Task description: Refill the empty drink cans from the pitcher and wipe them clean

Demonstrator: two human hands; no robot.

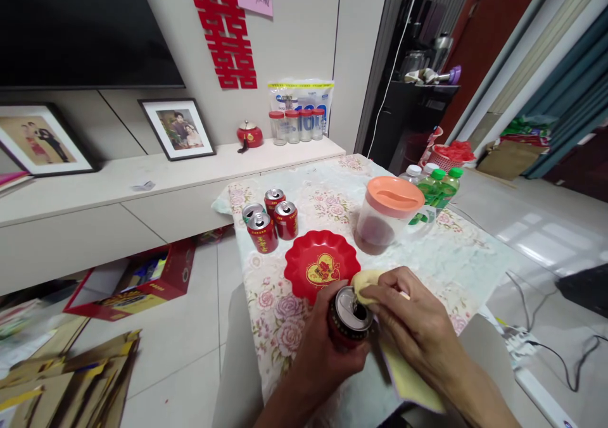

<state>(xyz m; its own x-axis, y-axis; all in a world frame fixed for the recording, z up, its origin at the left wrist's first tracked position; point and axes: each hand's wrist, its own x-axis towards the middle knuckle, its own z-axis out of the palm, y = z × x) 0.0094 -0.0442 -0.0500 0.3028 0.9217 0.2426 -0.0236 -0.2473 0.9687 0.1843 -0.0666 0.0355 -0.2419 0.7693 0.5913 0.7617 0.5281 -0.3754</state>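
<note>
My left hand (327,342) is wrapped round an opened drink can (349,336), its silver top facing up toward me. A yellow cloth (365,282) is pinched in my right hand (413,314), bunched against the can's rim, while its loose end hangs below my wrist. Just beyond my hands lies a red scalloped plate (304,257) with a gold heart in its middle. Several opened red cans (263,235) stand grouped at the left of the table. To the right of the plate is a clear pitcher (375,225) with an orange lid and dark liquid inside.
Green-capped bottles (439,187) stand behind the pitcher on the flowered tablecloth (285,314). A white cabinet (190,175) behind bears framed photos, a red pot (249,135) and several red-lidded jars (292,127). Flattened cardboard (90,377) and a red box (142,282) lie on the left floor.
</note>
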